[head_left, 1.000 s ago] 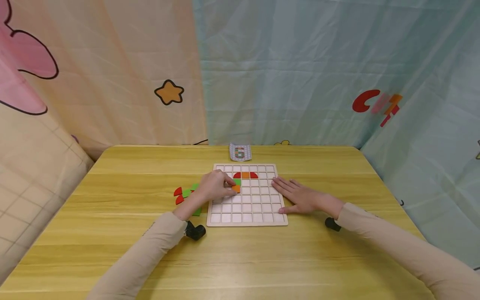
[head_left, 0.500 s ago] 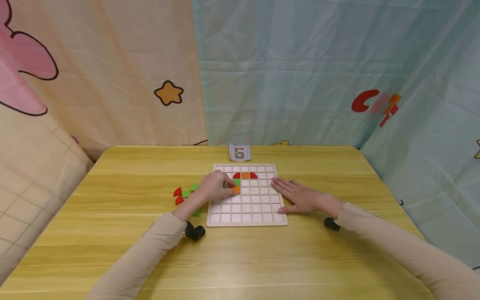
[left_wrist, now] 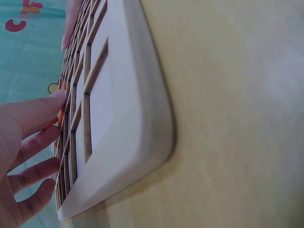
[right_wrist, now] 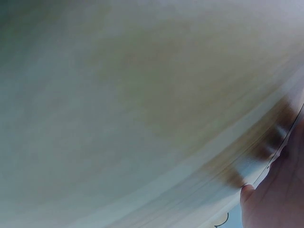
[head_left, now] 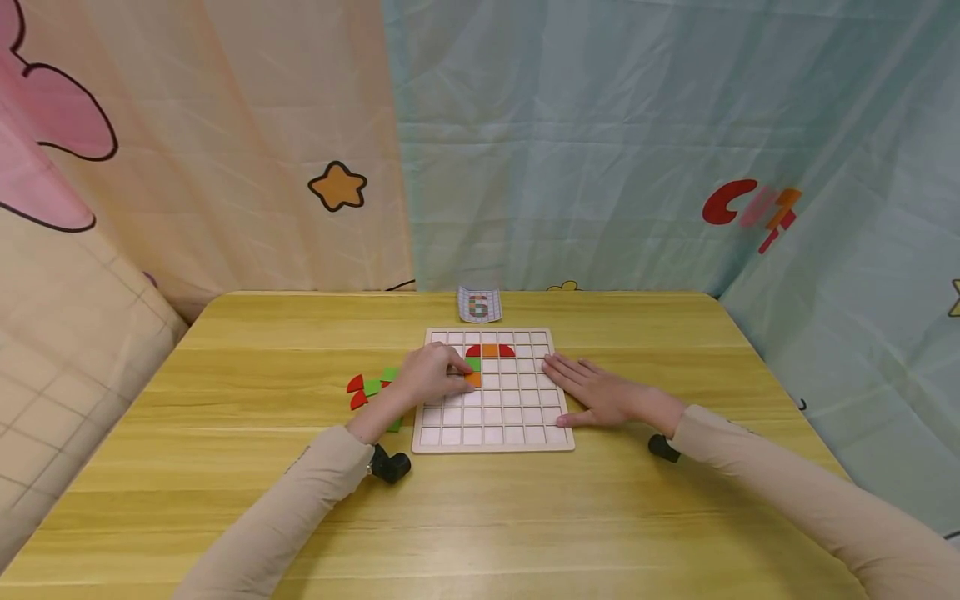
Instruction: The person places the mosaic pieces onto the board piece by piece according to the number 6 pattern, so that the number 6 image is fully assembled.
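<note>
A white square board [head_left: 513,417] with a raised grid lies on the table. My left hand [head_left: 429,372] reaches over its left side, thumb and index finger pinching an orange square tile [head_left: 474,380] at a cell. Directly above that tile lies a green square tile [head_left: 473,365]. Higher up, a red quarter-round [head_left: 473,351], an orange square [head_left: 490,351] and another red quarter-round [head_left: 507,351] form a row. The left wrist view shows the thumb [left_wrist: 58,95] at the grid. My right hand [head_left: 600,394] rests with extended fingers on the board's right edge.
Left of the board lie several loose pieces, among them a red quarter-round [head_left: 356,383] and a green square [head_left: 372,387], partly hidden by the left arm. A small printed card [head_left: 480,305] with a coloured grid pattern stands behind the board. Curtains border the wooden table [head_left: 480,525].
Both hands stay almost in place. The left fingers shift only slightly at the orange tile.
</note>
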### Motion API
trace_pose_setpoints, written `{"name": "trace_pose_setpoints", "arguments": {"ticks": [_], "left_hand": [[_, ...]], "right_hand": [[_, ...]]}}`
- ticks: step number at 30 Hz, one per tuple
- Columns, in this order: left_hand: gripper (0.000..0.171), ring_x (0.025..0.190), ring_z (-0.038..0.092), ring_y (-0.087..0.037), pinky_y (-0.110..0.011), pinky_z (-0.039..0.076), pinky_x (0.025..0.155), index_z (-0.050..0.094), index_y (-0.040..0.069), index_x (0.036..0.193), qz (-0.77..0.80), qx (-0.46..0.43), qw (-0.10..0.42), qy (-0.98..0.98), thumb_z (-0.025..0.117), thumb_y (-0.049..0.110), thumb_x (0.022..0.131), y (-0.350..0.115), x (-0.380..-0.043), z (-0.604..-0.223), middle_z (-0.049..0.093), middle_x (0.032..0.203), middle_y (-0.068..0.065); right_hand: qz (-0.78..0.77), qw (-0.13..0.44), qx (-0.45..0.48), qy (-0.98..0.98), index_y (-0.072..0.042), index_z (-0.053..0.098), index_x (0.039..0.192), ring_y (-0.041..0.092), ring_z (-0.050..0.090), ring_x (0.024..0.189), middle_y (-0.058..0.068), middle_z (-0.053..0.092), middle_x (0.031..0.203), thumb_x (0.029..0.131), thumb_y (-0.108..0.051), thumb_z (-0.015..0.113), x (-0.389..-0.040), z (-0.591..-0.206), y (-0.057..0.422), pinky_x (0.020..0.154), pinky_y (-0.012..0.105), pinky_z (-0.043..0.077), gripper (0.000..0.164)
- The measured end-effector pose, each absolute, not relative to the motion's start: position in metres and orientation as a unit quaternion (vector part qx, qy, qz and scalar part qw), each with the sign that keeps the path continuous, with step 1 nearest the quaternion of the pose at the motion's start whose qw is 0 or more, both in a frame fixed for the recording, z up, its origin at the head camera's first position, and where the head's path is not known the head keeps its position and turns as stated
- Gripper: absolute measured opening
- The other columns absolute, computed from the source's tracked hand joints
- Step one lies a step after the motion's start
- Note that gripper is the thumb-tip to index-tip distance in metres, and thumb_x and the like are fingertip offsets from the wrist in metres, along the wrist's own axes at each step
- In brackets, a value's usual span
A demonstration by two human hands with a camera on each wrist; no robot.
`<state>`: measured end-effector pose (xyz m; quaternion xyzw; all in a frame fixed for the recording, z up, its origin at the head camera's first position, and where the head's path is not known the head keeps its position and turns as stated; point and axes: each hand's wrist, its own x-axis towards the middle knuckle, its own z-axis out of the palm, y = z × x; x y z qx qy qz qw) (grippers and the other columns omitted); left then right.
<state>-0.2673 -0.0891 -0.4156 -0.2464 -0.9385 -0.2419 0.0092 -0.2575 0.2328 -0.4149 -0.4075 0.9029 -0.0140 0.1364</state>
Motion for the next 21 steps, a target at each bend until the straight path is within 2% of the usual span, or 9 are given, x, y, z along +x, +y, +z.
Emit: {"name": "trace_pose_setpoints", "arguments": {"ticks": [21], "left_hand": [[0.021, 0.096, 0.064, -0.016, -0.033, 0.051, 0.076, 0.078, 0.016, 0.098, -0.244, -0.25, 0.012, -0.937, 0.077, 0.029, 0.081, -0.0897, -0.2647, -0.4149, 0.073, 0.1, 0.001]], "right_hand": [[-0.016, 0.138, -0.405, 0.904, -0.005, 0.006, 0.155, 0.032, 0.003, 0.15, 0.014, 0.0, 0.162, 0.094, -0.059, 0.044, -0.2585, -0.4166, 0.2326, 0.117, 0.055, 0.012, 0.09]]}}
